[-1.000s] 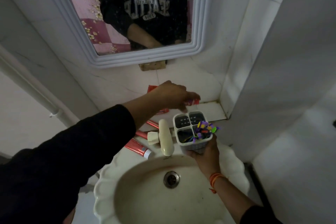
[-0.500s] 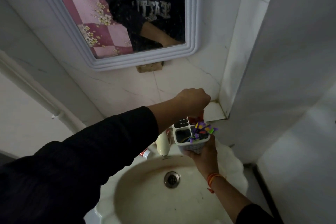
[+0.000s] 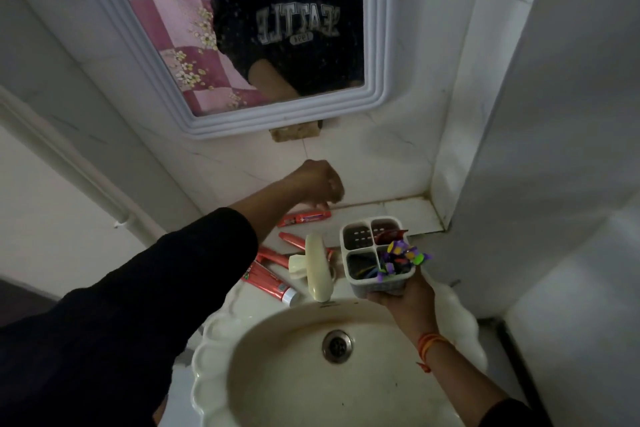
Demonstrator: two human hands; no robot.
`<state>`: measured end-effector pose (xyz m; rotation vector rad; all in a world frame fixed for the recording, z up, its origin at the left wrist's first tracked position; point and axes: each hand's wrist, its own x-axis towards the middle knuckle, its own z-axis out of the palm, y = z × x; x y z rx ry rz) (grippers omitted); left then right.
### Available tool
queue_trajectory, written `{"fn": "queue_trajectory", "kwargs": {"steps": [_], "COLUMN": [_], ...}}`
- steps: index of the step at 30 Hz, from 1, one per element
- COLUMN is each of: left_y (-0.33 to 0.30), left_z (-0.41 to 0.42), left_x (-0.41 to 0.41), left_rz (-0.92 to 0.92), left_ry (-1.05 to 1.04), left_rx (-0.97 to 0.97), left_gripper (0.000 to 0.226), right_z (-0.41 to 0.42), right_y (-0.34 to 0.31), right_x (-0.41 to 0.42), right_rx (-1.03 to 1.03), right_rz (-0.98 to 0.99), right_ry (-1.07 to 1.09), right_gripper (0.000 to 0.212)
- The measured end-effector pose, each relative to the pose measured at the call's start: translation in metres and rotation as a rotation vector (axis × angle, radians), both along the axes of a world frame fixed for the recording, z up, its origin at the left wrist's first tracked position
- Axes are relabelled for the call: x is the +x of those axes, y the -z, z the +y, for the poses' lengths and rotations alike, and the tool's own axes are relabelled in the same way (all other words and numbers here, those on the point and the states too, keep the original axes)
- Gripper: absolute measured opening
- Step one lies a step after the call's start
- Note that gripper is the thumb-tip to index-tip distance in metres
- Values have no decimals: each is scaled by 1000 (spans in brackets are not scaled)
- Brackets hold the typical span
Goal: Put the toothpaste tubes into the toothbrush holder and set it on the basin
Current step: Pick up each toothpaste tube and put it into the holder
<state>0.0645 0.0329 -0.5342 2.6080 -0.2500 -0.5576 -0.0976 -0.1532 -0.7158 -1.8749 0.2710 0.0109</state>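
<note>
My right hand (image 3: pixel 407 300) holds a white four-compartment toothbrush holder (image 3: pixel 360 282) from below, above the basin's back rim. A red toothpaste tube (image 3: pixel 390 236) stands in its back right compartment, and colourful purple and green pieces fill the front right one. My left hand (image 3: pixel 318 184) is curled over the ledge behind the tap, with its fingertips at the right end of a red toothpaste tube (image 3: pixel 303 218) lying flat there. Whether it grips that tube is unclear. Three more red tubes (image 3: pixel 268 281) lie left of the tap.
A cream tap (image 3: pixel 317 269) stands at the back of the scalloped white basin (image 3: pixel 207 357), whose drain (image 3: pixel 337 345) is in the middle. A white-framed mirror (image 3: pixel 287 121) hangs above. A tiled wall corner (image 3: pixel 446 166) closes the right side.
My left hand left a red tube in the holder's back right compartment. It then moved back and left to the tube on the ledge. The holder stayed in my right hand.
</note>
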Motion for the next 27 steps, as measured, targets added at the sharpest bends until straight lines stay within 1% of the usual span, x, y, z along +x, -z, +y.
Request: {"fn": "queue_trajectory", "kwargs": {"steps": [3,4,6,8,10,12,13,14,15,17,18,19,21,23,26,27], "left_y": [36,52,84,113,126,130,131,132,133,132,130,125,111,93,56,41], "left_z": [20,23,29,37,41,38,36,35,35,36,38,38,36,34,26,21], "left_x": [10,12,14,17,17,18,17,16,15,13,13,12,13,13,7,3], "left_rz": [-74,-78,-74,-110,-154,-201,-230,-251,-263,-275,-275,-273,-298,-345,-339,-339], "left_ry": [58,77,87,88,79,88,101,124,154,198,215,232,273,334,374,380], "left_rx": [234,305,425,468,474,528,561,594,628,653,636,617,575,537,432,421], "left_gripper": [27,30,34,37,37,30,29,31,31,28,28,30,33,36,43,44], "right_z": [-1,0,1,2,0,-2,-3,-4,-6,-7,-9,-8,-6,-3,-4,-3], "right_y": [3,2,1,-3,1,0,2,4,5,4,6,7,4,-2,-6,-9], "right_x": [4,6,9,10,14,15,16,17,18,18,17,17,13,10,6,5], "right_rx": [19,62,280,452,565,694,644,645,622,430,327,295,195,46,7,53], "right_rz": [39,43,29,43,43,70,64,73,56,-1,-1,6,6,2,20,29], "right_ry": [-18,-4,25,43,48,56,53,60,54,-11,-37,-49,-65,-56,-56,-56], "right_gripper": [59,54,35,20,37,19,19,19,25,64,73,75,66,58,56,58]}}
